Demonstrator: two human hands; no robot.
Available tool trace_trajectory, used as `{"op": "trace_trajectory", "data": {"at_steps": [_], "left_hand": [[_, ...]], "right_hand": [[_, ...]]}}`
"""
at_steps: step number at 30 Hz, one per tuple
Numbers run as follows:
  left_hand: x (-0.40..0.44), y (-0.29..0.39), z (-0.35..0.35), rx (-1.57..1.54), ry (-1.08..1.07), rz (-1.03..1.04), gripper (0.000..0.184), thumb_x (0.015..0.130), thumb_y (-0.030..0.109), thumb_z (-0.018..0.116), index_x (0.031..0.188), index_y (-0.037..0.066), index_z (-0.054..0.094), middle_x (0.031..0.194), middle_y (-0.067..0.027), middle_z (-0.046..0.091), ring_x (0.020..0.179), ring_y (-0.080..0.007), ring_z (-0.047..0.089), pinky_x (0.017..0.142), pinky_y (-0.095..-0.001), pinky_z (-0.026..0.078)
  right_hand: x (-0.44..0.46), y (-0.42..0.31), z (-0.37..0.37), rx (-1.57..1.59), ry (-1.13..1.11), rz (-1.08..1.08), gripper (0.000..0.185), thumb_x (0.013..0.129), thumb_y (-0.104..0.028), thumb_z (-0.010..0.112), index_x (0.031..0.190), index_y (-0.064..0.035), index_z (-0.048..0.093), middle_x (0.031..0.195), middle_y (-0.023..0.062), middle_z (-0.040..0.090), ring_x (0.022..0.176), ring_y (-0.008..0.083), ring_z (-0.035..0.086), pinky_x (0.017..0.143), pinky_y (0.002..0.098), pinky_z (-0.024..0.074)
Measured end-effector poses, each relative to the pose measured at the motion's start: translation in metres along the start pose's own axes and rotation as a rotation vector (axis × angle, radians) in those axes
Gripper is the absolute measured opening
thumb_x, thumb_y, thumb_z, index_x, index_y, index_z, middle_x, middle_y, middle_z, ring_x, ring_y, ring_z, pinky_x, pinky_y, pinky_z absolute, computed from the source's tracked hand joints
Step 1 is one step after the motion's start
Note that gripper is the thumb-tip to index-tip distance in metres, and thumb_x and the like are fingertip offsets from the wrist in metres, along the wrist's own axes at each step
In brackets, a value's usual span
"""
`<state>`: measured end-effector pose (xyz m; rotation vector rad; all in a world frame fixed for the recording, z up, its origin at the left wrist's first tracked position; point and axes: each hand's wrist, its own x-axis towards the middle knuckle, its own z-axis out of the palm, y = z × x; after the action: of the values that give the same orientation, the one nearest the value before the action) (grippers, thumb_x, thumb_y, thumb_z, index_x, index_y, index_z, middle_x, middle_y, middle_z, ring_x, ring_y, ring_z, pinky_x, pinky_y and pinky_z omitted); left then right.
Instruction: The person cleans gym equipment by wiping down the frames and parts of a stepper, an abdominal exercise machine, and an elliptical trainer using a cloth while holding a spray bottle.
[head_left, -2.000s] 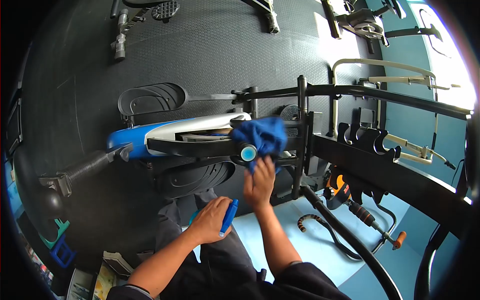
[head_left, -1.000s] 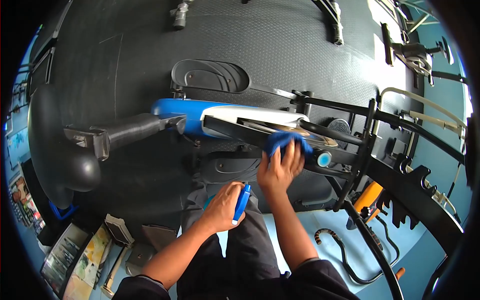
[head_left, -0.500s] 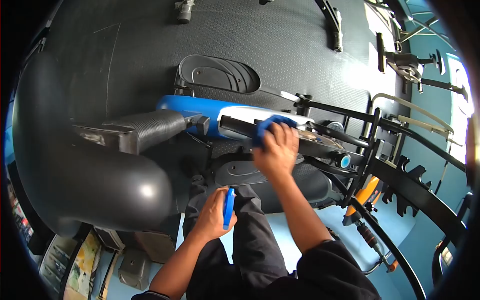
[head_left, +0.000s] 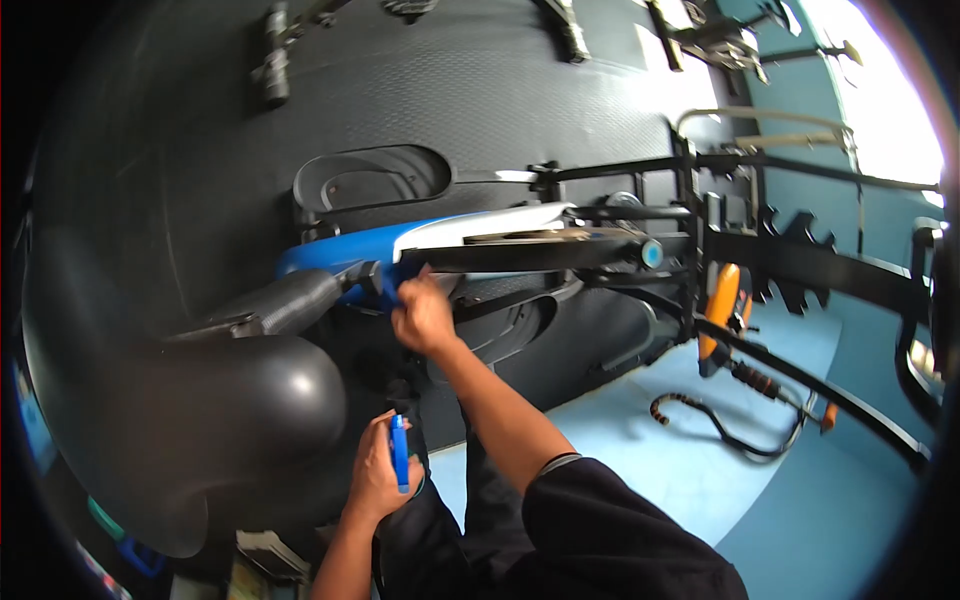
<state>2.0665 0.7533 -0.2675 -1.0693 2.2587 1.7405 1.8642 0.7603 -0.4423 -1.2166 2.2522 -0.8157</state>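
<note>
My right hand (head_left: 425, 312) is closed round a blue cloth (head_left: 400, 278), partly blurred by motion. The cloth is at the left end of a long black bar (head_left: 540, 258) on an exercise machine with a blue and white casing (head_left: 345, 248). Lower down, in front of my legs, my left hand (head_left: 375, 472) grips a slim blue object (head_left: 400, 455); its kind is unclear from above. One black foot pedal (head_left: 390, 175) lies beyond the casing, another (head_left: 515, 328) on the near side, beside my right forearm.
A large black padded seat (head_left: 250, 390) fills the left, with a black ribbed post (head_left: 295, 302) beside it. Black metal frame bars (head_left: 690, 220) and a notched rack (head_left: 790, 245) stand at right. An orange-and-black object (head_left: 722, 310) and a curved handle (head_left: 740, 448) lie near the light-blue floor.
My right hand has moved left along the black bar with the blue cloth. The camera view has shifted. My left hand still holds the blue object.
</note>
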Motion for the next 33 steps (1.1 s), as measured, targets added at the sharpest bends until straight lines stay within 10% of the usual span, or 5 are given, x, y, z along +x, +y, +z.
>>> {"op": "trace_trajectory", "data": {"at_steps": [3,8,14,26,33], "left_hand": [[-0.009,-0.004,-0.004,0.016,-0.038,0.057,0.056,0.069,0.007,0.063,0.121,-0.004,0.045,0.112,-0.0200,0.057,0.108,-0.0397,0.056,0.099,-0.0443,0.043],[-0.005,-0.003,-0.009,0.104,-0.162,0.053,0.051,0.068,0.007,0.063,0.115,-0.002,0.048,0.109,-0.0196,0.057,0.107,-0.0400,0.057,0.096,-0.0447,0.045],[0.027,-0.009,0.021,0.181,-0.263,0.054,0.054,0.067,0.006,0.063,0.119,-0.003,0.050,0.110,-0.0190,0.057,0.108,-0.0373,0.058,0.097,-0.0424,0.045],[0.092,-0.041,0.090,0.288,-0.336,-0.043,0.066,0.071,0.005,0.058,0.133,-0.008,0.041,0.139,-0.0264,0.045,0.126,-0.0409,0.048,0.109,-0.0445,0.037],[0.094,-0.022,0.096,0.241,-0.373,-0.053,0.069,0.070,0.004,0.059,0.136,-0.007,0.040,0.139,-0.0258,0.046,0.115,-0.0371,0.057,0.106,-0.0445,0.040]], "right_hand": [[-0.080,0.006,-0.019,0.805,-0.234,0.680,0.025,0.070,-0.011,0.053,0.089,0.0000,0.066,0.072,0.0118,0.065,0.064,0.0241,0.061,0.062,0.0354,0.0471],[-0.161,0.008,-0.084,1.293,0.279,0.866,0.035,0.074,-0.007,0.050,0.104,0.0053,0.065,0.096,0.0128,0.069,0.084,0.0191,0.068,0.079,0.0272,0.0534],[-0.144,0.043,-0.013,0.157,0.295,0.105,0.024,0.073,-0.021,0.068,0.090,-0.0050,0.064,0.083,0.0135,0.066,0.084,0.0331,0.064,0.086,0.0428,0.0506],[-0.136,0.169,0.008,-0.198,0.476,0.640,0.043,0.079,-0.026,0.060,0.116,-0.0040,0.059,0.123,0.0185,0.058,0.132,0.0387,0.043,0.114,0.0594,0.0191],[-0.157,0.112,0.001,-0.083,-0.011,0.253,0.048,0.071,-0.035,0.071,0.114,-0.0160,0.065,0.132,0.0036,0.055,0.138,0.0319,0.036,0.116,0.0617,0.0124]]}}
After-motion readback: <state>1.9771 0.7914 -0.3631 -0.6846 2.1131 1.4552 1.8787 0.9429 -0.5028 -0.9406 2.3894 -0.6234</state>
